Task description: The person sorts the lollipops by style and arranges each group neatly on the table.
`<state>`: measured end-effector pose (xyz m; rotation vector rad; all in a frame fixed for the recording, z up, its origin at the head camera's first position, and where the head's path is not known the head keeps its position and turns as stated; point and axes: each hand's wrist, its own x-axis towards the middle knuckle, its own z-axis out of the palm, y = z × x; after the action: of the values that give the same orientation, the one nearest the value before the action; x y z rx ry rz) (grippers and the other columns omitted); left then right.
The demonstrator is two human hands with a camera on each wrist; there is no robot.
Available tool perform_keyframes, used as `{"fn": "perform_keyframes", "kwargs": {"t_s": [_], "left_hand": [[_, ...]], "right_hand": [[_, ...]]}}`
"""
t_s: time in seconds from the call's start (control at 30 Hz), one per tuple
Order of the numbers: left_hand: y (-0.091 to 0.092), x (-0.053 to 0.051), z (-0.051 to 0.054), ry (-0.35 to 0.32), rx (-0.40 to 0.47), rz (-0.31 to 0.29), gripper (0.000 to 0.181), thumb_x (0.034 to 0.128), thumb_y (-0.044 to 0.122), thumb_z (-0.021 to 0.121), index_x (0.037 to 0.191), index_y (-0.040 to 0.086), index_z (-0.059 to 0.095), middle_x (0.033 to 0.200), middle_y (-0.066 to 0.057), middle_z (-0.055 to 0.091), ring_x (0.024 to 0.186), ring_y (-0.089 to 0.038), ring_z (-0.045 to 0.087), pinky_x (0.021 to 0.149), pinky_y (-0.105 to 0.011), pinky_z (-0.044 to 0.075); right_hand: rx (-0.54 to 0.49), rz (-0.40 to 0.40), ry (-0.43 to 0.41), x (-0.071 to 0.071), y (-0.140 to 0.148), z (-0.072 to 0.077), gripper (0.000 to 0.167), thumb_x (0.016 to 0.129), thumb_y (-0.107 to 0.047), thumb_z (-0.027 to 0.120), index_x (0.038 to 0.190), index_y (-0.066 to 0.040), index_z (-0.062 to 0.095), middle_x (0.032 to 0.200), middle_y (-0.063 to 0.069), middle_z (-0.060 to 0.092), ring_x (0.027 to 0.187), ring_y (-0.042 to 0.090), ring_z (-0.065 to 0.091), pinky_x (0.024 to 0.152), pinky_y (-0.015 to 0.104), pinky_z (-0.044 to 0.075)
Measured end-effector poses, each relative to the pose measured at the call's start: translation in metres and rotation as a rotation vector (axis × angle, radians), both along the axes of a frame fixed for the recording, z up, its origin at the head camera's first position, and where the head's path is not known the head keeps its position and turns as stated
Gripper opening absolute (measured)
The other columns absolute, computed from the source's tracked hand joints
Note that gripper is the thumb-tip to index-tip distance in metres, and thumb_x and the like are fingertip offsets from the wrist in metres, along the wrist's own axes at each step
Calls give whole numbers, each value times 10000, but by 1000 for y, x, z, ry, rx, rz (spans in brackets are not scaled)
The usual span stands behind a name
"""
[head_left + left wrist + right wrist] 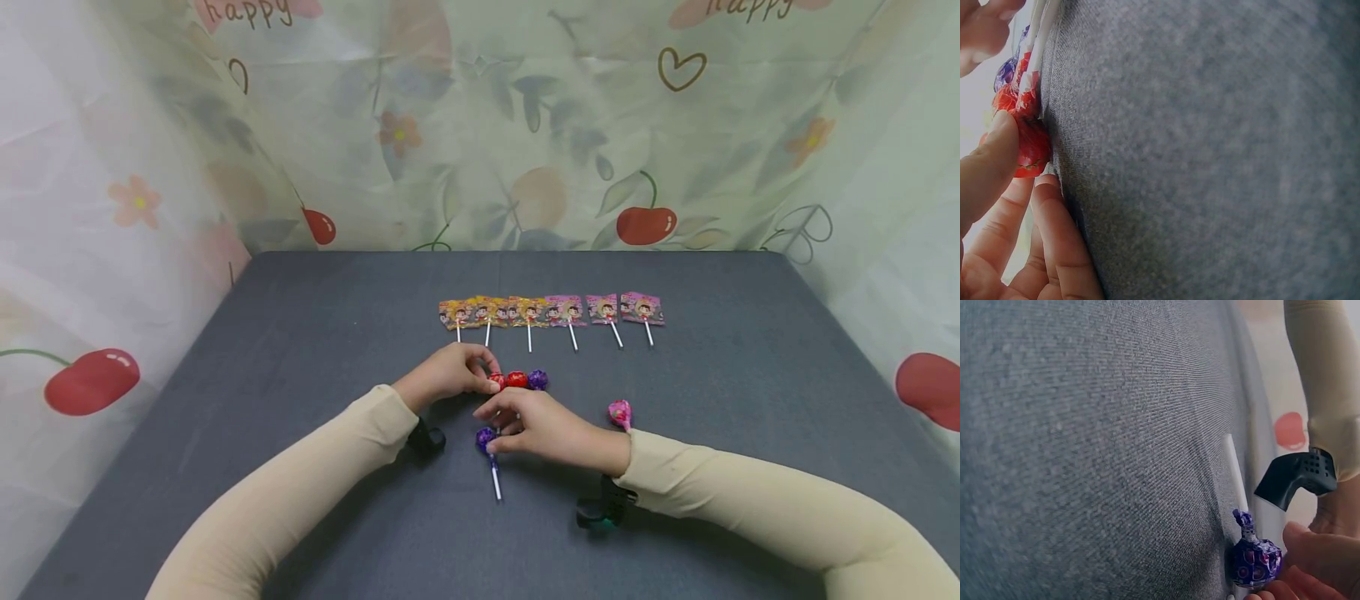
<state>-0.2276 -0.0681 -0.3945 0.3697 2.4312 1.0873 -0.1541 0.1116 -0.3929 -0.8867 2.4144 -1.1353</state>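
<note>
My left hand pinches the ball of a red-wrapped lollipop between thumb and fingers, at the left end of a short row. Beside it in that row lie another red lollipop and a purple one. My right hand is nearer me, its thumb and curled fingers around the ball of a second purple lollipop. That lollipop's white stick points toward me. The right hand partly hides the sticks of the row.
Farther back, several flat-wrapped lollipops, yellow on the left and pink on the right, form a line. A pink round lollipop lies by the right sleeve. The dark grey table meets a printed curtain.
</note>
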Motion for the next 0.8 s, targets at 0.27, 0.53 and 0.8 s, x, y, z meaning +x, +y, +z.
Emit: {"fn": "perform_keyframes", "kwargs": {"t_s": [0.27,0.53,0.8], "left_hand": [[0,0,1,-4,11,-5,210,824,145,773,994,77,670,715,2,617,630,-91,487,582,-220,378],[0,1,1,-1,24,-6,198,831,148,767,987,76,668,711,4,606,627,-91,480,574,-221,373],[0,0,1,-4,18,-7,196,832,149,766,987,81,669,711,6,596,624,-92,479,571,-221,371]], "right_hand": [[65,25,52,-4,-5,1,303,826,-148,770,1108,-63,695,1052,26,689,870,109,621,741,189,500],[100,46,68,-4,-9,0,242,824,-127,767,1059,-89,724,951,-20,704,804,40,612,717,196,495],[94,45,56,-3,-8,0,217,813,-110,775,1024,-92,724,933,-29,702,794,31,615,710,188,496]]}}
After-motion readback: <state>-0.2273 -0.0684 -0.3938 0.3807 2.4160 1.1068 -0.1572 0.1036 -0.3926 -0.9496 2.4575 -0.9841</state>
